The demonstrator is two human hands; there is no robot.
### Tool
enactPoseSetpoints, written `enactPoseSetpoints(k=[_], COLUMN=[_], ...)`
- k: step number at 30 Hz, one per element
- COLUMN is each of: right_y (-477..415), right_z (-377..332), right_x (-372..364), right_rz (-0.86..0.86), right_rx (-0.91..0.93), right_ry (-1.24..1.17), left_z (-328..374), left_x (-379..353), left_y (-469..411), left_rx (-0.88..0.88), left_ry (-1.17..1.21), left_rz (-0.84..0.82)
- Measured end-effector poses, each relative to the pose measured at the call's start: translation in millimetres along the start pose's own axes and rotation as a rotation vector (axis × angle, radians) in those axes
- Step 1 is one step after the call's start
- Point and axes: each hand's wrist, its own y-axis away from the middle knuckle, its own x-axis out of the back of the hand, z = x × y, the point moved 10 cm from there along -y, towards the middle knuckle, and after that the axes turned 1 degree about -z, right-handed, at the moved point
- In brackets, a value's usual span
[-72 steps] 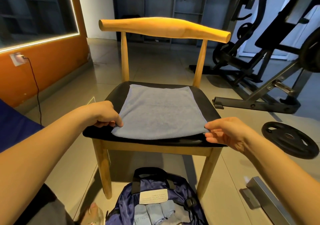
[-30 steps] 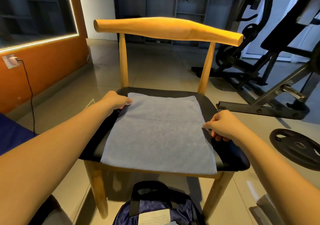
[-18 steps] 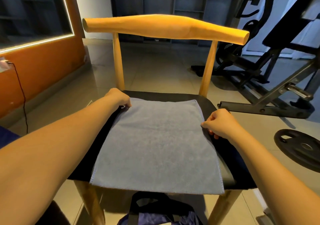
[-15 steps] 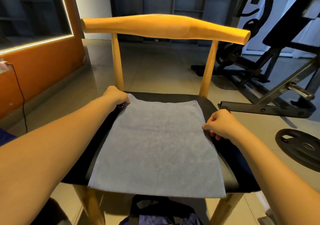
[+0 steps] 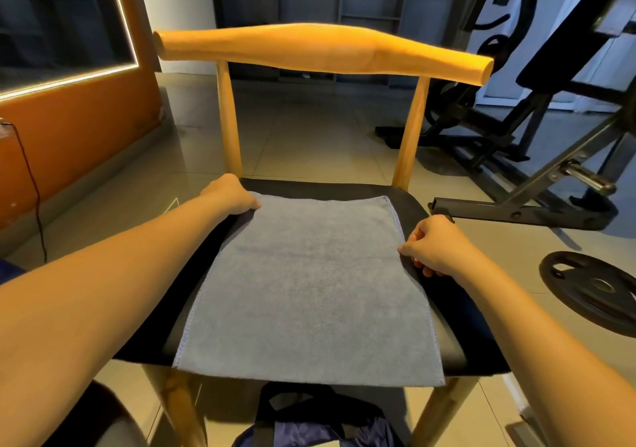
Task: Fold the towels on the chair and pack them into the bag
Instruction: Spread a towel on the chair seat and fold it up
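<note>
One grey-blue terry towel (image 5: 306, 284) lies flat on the black padded seat of the wooden chair (image 5: 320, 50), its near edge at the seat front. Left hand (image 5: 230, 197): fingers curled on the far-left corner. Right hand (image 5: 433, 247): fingers pinch the right edge, short of the far corner. Navy fabric bag (image 5: 309, 429) on the floor below, partly out of view. Step judged: start of first fold. Next move likely calls for lifting both grips together and drawing the far edge toward the near edge, corners matched.

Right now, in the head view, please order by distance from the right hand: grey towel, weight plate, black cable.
1. grey towel: the right hand pinches its right edge.
2. weight plate: on the floor, to the right.
3. black cable: at the far left wall.
</note>
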Motion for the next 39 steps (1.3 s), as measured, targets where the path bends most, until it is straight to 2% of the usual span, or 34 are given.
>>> enactPoseSetpoints(k=[3, 5, 7, 9, 11, 13, 16, 20, 24, 27, 31, 35, 39], right_y=[5.9, 14.2, 22.8, 33.3, 47.7, 65.1, 92.4, 121.0, 142.9, 154.2, 166.2, 168.0, 170.2], right_z=[-3.9, -8.0, -9.7, -7.9, -4.9, 0.8, 13.4, 29.6, 33.8, 38.6, 45.2, 48.5, 54.9], right_x=[1.9, 5.6, 7.3, 8.6, 7.9, 4.3, -3.6, -13.4, -23.2, -26.6, -37.2, -36.2, -32.8], right_rz=[0.088, 0.160, 0.197, 0.200, 0.183, 0.155, 0.093, 0.029, 0.009, -0.044, -0.143, -0.088, -0.032], right_rx=[0.063, 0.117, 0.159, 0.182, 0.197, 0.202, 0.167, 0.109, 0.086, 0.033, -0.024, -0.037, -0.076], right_ry=[0.057, 0.116, 0.124, 0.103, 0.084, 0.075, 0.091, 0.115, 0.061, -0.064, -0.082, -0.266, -0.443], left_z=[13.7, 29.7, 39.1, 42.3, 41.0, 33.3, 13.1, -12.6, -32.1, -46.2, -57.0, -62.6, -63.7], left_x=[28.8, 36.1, 32.9, 22.0, 10.2, 3.2, -10.1, -18.8, -12.3, -3.5, 2.3, 9.5, 14.4], left_y=[22.0, 49.4, 84.6, 127.0, 175.0, 212.9, 247.7, 276.2, 291.3, 290.9, 290.5, 288.9, 290.4], left_rx=[-0.152, -0.339, -0.528, -0.677, -0.800, -0.880, -0.945, -1.124, -1.171, -1.109, -1.052, -1.013, -0.998], left_ry=[-0.309, -0.371, -0.304, -0.186, -0.117, -0.118, -0.231, -0.474, -0.489, -0.431, -0.373, -0.238, -0.208], left_rz=[0.268, 0.352, 0.285, 0.113, -0.046, -0.107, -0.118, 0.120, 0.222, 0.256, 0.281, 0.280, 0.279])
